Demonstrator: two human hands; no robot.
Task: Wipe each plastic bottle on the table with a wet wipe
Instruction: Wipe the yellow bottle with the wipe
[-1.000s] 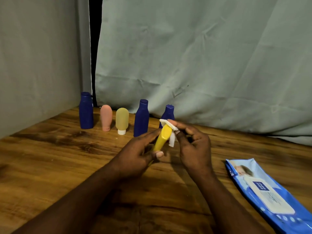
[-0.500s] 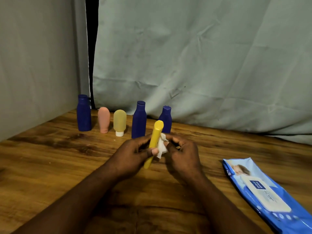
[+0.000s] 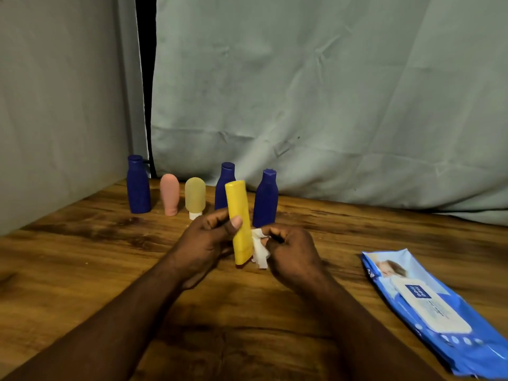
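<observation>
Yellow bottle [image 3: 239, 215]: held at the centre of the view, close to upright, its top leaning a little toward 11 o'clock. Whether its lower end touches the table cannot be told.
Left hand [image 3: 204, 243]: at 9 o'clock of the yellow bottle. It grips the bottle's middle, with the thumb pressed on the near face and the fingers curled round behind.
Right hand [image 3: 291, 251]: at 3 o'clock of the yellow bottle, fingers curled inward and pinching the wet wipe.
Wet wipe [image 3: 259, 250]: white and crumpled, touching the lower right side of the yellow bottle, with loose ends hanging toward 6 o'clock.
Row of bottles: stands upright at the far edge, from 10 to 12 o'clock of the hands, each bottle apart from its neighbours.
Row order, left to right: first blue bottle [image 3: 138, 185], pink bottle [image 3: 170, 193], pale yellow bottle [image 3: 195, 195] on its white cap, second blue bottle [image 3: 226, 182] partly hidden behind the yellow bottle, and third blue bottle [image 3: 265, 200].
Wipes pack [image 3: 428, 312]: blue, lying flat at 4 o'clock of the hands, well apart from them.
Table [image 3: 82, 257]: dark wood grain.
Curtain [image 3: 330, 92]: grey-green cloth hanging behind the row, at 12 o'clock.
</observation>
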